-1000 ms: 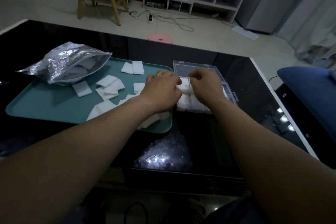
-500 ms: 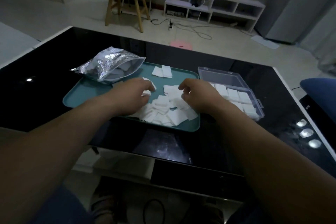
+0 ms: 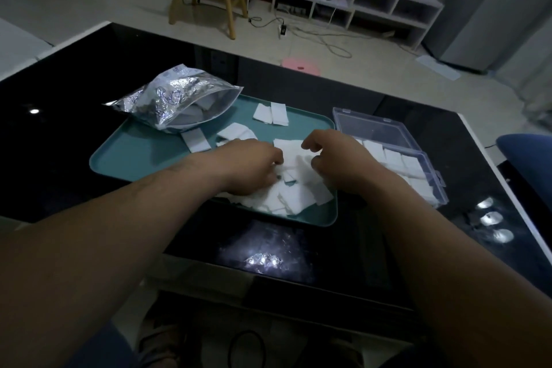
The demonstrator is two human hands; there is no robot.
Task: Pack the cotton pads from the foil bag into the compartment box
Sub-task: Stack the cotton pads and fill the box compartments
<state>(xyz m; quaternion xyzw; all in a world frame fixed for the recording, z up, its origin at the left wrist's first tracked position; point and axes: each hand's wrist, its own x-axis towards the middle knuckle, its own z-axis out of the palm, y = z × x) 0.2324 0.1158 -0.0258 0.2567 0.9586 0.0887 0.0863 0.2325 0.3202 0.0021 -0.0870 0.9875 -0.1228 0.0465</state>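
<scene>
The left grip point(image 3: 251, 167) and right grip point(image 3: 337, 161) sit knuckles up, near each other, on a heap of cotton pads point(image 3: 292, 194) in a teal tray point(image 3: 134, 155) on the dark worktop point(image 3: 89, 75). Their fingers curl down into the heap; whether either pinches a pad cannot be told. Beyond and left of the left grip lies the foil bag point(image 3: 176, 101), its mouth open toward the grips. Just right of the right grip stands the clear compartment box point(image 3: 430, 185), lid open, pads in its compartments.

One foil bag point(image 3: 176, 98), one tray point(image 3: 140, 158), one compartment box point(image 3: 431, 179), two hands point(image 3: 254, 169) point(image 3: 343, 164), perhaps twenty loose cotton pads point(image 3: 298, 199).
</scene>
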